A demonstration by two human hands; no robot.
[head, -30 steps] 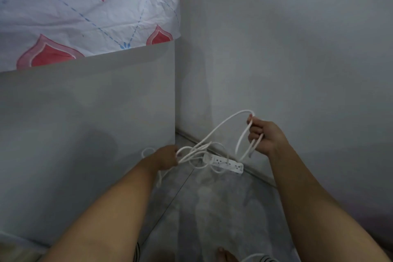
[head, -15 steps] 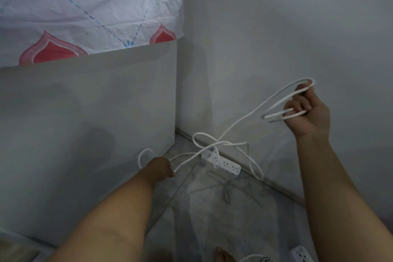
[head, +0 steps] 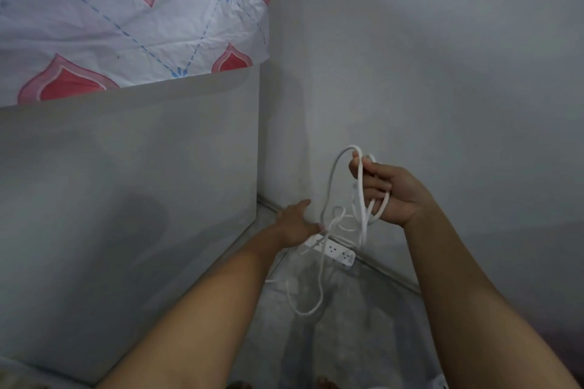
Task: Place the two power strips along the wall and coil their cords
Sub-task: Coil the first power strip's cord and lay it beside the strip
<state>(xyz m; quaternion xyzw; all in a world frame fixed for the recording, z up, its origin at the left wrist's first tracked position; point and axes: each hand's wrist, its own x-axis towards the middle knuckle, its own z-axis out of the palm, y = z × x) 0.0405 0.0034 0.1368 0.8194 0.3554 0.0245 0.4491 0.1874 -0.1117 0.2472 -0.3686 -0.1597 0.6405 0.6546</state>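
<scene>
"White cord (head: 305,313) loops slack on the floor (head: 363,335). Beyond it?"
"Power strip (head: 336,252) lies at the foot of the wall (head: 442,88). Left hand (head: 295,224) touches the tangle, grip undetermined. Right hand (head: 390,193) clenches gathered loops."
"Recommendation?"
"In my judgement: free the tangle first, feed slack evenly to the right, keep loops equal, leave the strip flush against the wall."

A home bedroom corner: a heart-patterned white bedsheet (head: 126,19) drapes a grey bed base (head: 126,183) at upper left, beside plain grey walls (head: 426,57).
</scene>
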